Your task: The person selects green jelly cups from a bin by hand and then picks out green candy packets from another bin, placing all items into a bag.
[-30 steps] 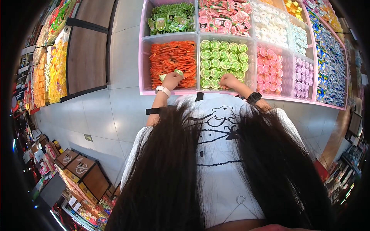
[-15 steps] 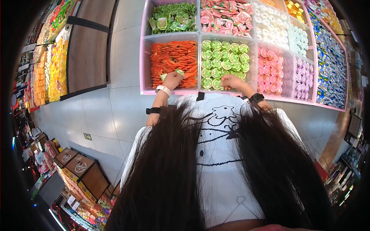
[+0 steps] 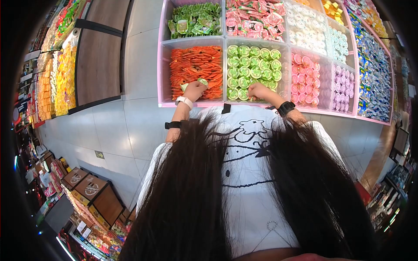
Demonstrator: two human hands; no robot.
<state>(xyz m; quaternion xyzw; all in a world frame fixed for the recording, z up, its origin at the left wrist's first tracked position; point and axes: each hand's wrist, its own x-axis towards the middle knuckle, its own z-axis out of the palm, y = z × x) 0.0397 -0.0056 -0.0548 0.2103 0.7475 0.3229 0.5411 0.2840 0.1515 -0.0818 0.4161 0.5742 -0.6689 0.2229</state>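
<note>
My left hand (image 3: 195, 90), with a pale band at the wrist, is closed on a small green-lidded cup (image 3: 203, 81). A pale green piece, perhaps a second cup, shows at the thumb side of that hand. It hovers over the near side of a bin of red-orange flat packets (image 3: 196, 65). My right hand (image 3: 262, 92), wearing a dark watch, is over the near rows of green-lidded cups (image 3: 254, 63) in the neighbouring clear bin. Its fingers are bent together against the cups, and what they pinch is hidden.
A pink-framed display (image 3: 183, 104) holds clear bins with dividers. Pink-lidded cups (image 3: 305, 80) and purple-lidded cups (image 3: 342, 89) lie to the right, green packets (image 3: 196, 19) behind. Shelves of yellow packets (image 3: 66, 80) stand left beyond the tiled floor (image 3: 139, 56).
My right hand has shifted slightly left and away from me over the green-lidded cups. My left hand stays in place with its cup.
</note>
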